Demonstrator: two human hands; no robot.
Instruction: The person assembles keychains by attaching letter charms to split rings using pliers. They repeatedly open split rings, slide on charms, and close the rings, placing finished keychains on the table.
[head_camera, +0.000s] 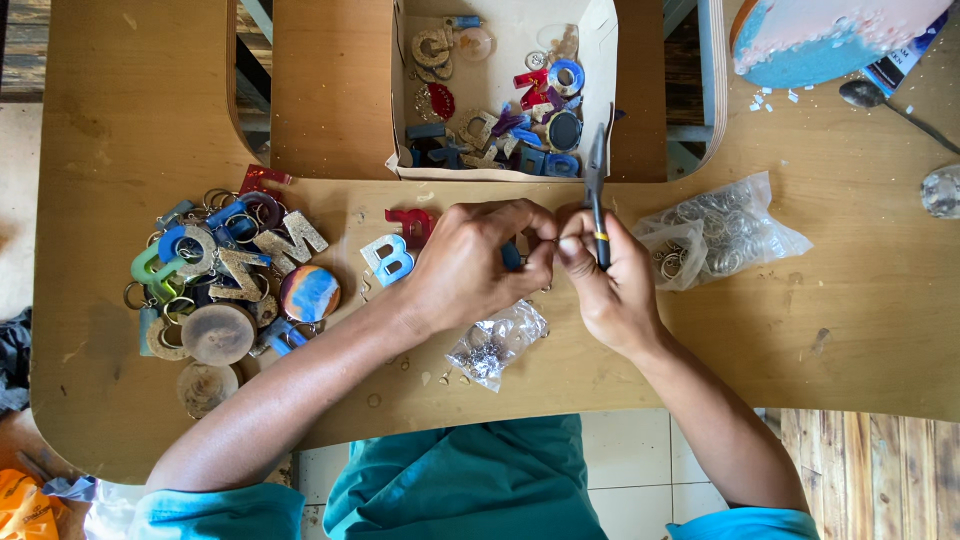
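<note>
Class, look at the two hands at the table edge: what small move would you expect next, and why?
Probably closing the pliers on a small ring. The right hand holds them upright, tips up, while the left hand pinches something small, mostly hidden, right against it. A bag of rings lies just right, and finished letter keychains are piled to the left.

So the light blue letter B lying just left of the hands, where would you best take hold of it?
Probably by its two long edges, pinched from above. The light blue letter B lies flat on the wooden table, tilted, so only its top face and outer edges are open. Come from its lower left side: the left hand and a red letter crowd the upper right.
</note>
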